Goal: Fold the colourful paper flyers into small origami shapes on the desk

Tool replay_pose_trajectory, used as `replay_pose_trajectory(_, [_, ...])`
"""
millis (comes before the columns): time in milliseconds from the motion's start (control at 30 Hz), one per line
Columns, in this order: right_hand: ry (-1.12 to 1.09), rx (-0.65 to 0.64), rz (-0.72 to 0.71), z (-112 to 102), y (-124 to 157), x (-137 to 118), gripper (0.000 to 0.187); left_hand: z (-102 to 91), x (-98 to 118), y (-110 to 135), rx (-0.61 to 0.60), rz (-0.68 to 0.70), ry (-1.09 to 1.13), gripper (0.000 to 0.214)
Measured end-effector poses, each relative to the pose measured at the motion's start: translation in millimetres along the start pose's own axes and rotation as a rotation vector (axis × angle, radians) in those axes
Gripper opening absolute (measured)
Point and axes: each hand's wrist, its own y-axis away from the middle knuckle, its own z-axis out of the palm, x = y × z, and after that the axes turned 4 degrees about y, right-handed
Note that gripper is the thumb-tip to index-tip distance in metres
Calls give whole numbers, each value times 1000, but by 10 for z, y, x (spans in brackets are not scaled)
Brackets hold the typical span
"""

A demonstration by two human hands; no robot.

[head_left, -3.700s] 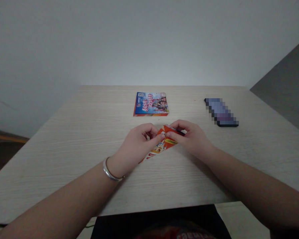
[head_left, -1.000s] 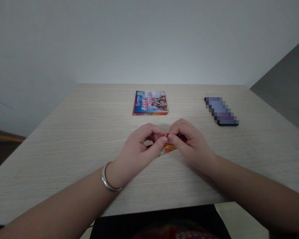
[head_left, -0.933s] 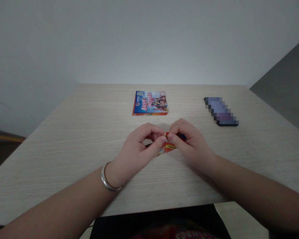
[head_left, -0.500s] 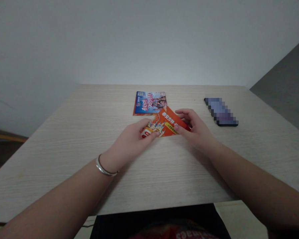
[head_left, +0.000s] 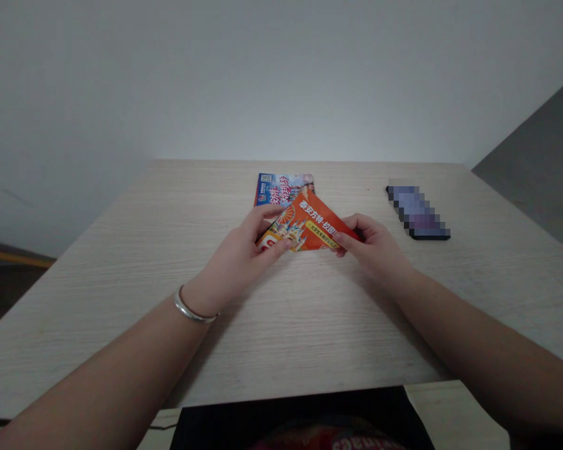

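Between both hands is an orange printed card (head_left: 312, 222), folded to a triangular outline, with white and yellow lettering and a castle picture. My left hand (head_left: 241, 250) pinches its left corner, thumb on top and fingers underneath. At the right corner, my right hand (head_left: 375, 247) grips it with the thumb on the face and the other fingers curled behind. Just beyond it, partly covered by the orange card and my left fingers, lies a blue printed leaflet (head_left: 281, 184) with a QR code.
A phone (head_left: 417, 212) with a blurred-out screen lies on the pale wooden table (head_left: 169, 206), right of my hands. The wall (head_left: 281, 81) rises behind the table's far edge. A dark object (head_left: 216, 419) with a red part is at the near edge.
The orange card has risen slightly and covers more of the blue leaflet. My right fingers, spread before, have closed round its right corner. My left hand has shifted a little left.
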Motion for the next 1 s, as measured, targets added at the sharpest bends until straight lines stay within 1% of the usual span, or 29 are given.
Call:
replay_pose_trajectory(67, [-67,42,-3,11,-16,2,31,7,4,-7,-1,8,111,57])
replay_pose_trajectory(100, [-90,62,-2,10,-24,4,32,8,-3,-14,12,17,132,56])
replay_pose_trajectory(167, [-123,98,-5,0,-39,13,32,6,-23,-30,50,12,111,41])
replay_pose_trajectory(200, [-135,121,-8,-8,-45,20,33,3,-31,-37,66,-14,94,33])
replay_pose_trajectory(267, [-154,166,-14,-22,-52,41,34,-6,-36,-50,82,-109,83,25])
replay_pose_trajectory(367, [-140,203,9,-29,-55,73,32,-14,-21,-58,140,-238,95,24])
replay_pose_trajectory(467, [-67,221,28,-25,-52,87,29,-6,-10,-57,197,-293,144,23])
replay_pose_trajectory(533, [0,226,14,-26,-48,86,28,7,-18,-59,191,-291,223,23])
replay_pose_trajectory(633, [71,217,2,-31,-43,79,28,31,-41,-71,167,-251,309,24])
replay_pose_trajectory(700, [49,198,10,-28,-41,75,29,46,-47,-81,183,-228,355,25])
replay_pose_trajectory(800, [-48,170,35,-11,-44,74,33,53,-24,-82,205,-209,437,36])
replay_pose_trajectory(867, [-98,160,41,0,-51,79,34,48,-3,-71,186,-201,424,39])
replay_pose_trajectory(1000, [-146,158,-5,11,-68,97,28,39,-23,-47,180,-125,266,27])
